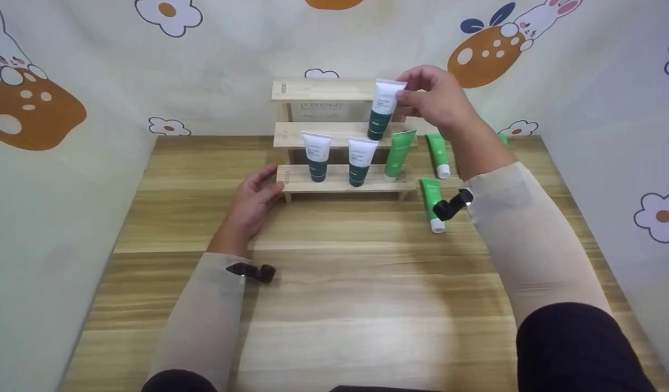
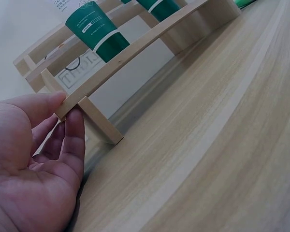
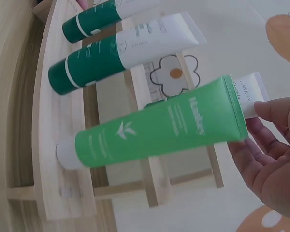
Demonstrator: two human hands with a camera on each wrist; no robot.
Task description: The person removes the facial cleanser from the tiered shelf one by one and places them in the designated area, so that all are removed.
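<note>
Well, nearest me the left hand (image 1: 253, 201) pinches the three-tier wooden rack's (image 1: 323, 90) front corner. Farther off, the right hand (image 1: 435, 98) pinches the white-and-green HANKEY tube (image 1: 387, 108) at the middle shelf (image 1: 318, 134); I'd expect it light, soft, slick (best held near its crimped end).

The upright green-white tube (image 1: 383, 110) is midway up the 3-tier wooden rack (image 1: 340, 132).
</note>
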